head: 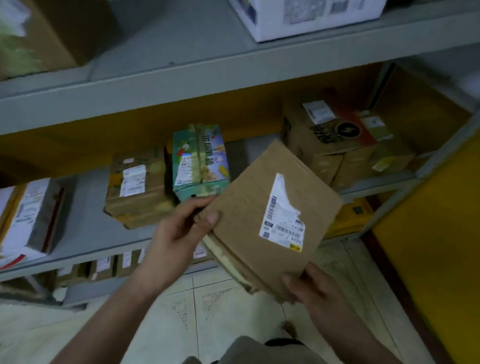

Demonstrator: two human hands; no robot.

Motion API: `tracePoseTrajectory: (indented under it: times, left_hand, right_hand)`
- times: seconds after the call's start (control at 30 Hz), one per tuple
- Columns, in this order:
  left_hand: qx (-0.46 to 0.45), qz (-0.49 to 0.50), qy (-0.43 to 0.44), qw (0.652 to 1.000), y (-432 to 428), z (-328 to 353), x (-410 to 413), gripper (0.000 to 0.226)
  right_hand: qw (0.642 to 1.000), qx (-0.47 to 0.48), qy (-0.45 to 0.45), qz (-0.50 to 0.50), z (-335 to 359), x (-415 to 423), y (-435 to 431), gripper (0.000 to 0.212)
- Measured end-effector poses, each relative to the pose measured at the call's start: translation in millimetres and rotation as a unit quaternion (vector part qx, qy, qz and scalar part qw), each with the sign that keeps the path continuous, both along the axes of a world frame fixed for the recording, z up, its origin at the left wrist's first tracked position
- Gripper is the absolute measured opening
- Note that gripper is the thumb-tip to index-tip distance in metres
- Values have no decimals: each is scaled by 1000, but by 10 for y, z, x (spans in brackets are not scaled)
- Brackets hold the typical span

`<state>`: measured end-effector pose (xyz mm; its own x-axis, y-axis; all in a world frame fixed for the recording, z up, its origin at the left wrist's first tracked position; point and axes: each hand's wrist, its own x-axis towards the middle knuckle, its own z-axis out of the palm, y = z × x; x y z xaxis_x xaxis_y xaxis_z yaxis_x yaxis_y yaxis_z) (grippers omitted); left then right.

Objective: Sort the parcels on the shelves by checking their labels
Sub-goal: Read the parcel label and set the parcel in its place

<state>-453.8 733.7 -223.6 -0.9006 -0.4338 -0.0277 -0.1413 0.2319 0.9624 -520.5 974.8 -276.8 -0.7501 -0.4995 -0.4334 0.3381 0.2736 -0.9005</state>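
1. Held parcel. A flat brown cardboard parcel (246, 207) is held in the air in front of the middle shelf (86, 202), above the tiled floor (200, 304). It touches no shelf. It is turned cornerwise, with its labelled face towards the camera.

2. Label. A white shipping label (284, 216) is on the right half of that face. Its upper right edge is torn. Barcodes are visible; the print is too blurred to read.

3. Left grip (181, 228). It is closed on the parcel's left corner: the thumb presses on the top face and the fingers curl round the far edge.

4. Right grip (311, 289). It is closed on the near corner: the thumb lies on the top face. The fingers are hidden and appear to be underneath.

5. Middle shelf, left to right:
- a white parcel (20, 216) at the left edge;
- a brown labelled box (136, 202);
- a green printed carton (199, 152), just beside the brown labelled box;
- a larger brown box (325, 147) at the right, behind the held parcel.

6. Upper shelf (184, 55). It carries a white box (304, 14) at the right and a brown carton (61, 22) at the left.

7. Lower shelf. A row of small parcels (106, 264) is partly visible beneath the middle shelf.
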Motion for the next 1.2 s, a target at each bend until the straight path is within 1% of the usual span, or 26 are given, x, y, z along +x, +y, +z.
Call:
tracePoseTrajectory:
  times: [0.13, 0.2, 0.27, 0.3, 0.37, 0.47, 0.57, 0.63, 0.73, 0.83, 1.03, 1.13, 1.2]
  left_hand:
    - [18, -6, -49, 999, 459, -160, -347, 30]
    - [10, -14, -71, 997, 624, -215, -520, 37]
    - [-10, -34, -86, 996, 748, -240, -690, 45]
    - [-8, -50, -90, 995, 812, -254, -776, 42]
    - [17, -96, -104, 990, 968, -272, -967, 38]
    - [48, -180, -117, 976, 1198, -348, -1298, 40]
    - [44, -292, -107, 950, 1485, -431, -1537, 48]
    - [38, -367, -80, 926, 1726, -433, -1600, 43]
    - [53, -468, -40, 881, 2111, -390, -1626, 41]
    - [69, -552, -31, 830, 2488, -368, -1547, 40]
    - [125, -668, 11, 734, 3354, -161, -1000, 40]
    - [138, -723, 35, 676, 3900, -29, -668, 43]
    - [147, -754, 49, 639, 4320, 50, -435, 44]
  right_hand:
    - [994, 54, 59, -74, 96, -354, 375, 37]
    - [988, 72, 93, -104, 166, -461, 575, 42]
    - [982, 95, 97, -130, 217, -494, 759, 45]
    - [980, 102, 91, -145, 238, -485, 847, 45]
    - [975, 117, 81, -171, 269, -409, 1035, 45]
    - [962, 156, 51, -218, 290, -194, 1311, 44]
    - [940, 170, 22, -294, 251, 68, 1522, 53]
    - [908, 162, 23, -385, 267, 282, 1590, 61]
    - [847, 158, 55, -505, 334, 718, 1553, 63]
    - [780, 161, 81, -599, 338, 1195, 1474, 64]
    - [640, 177, 142, -734, 378, 2013, 1531, 70]
    - [564, 195, 176, -783, 457, 2369, 1713, 71]
    - [521, 203, 193, -806, 498, 2611, 1938, 73]
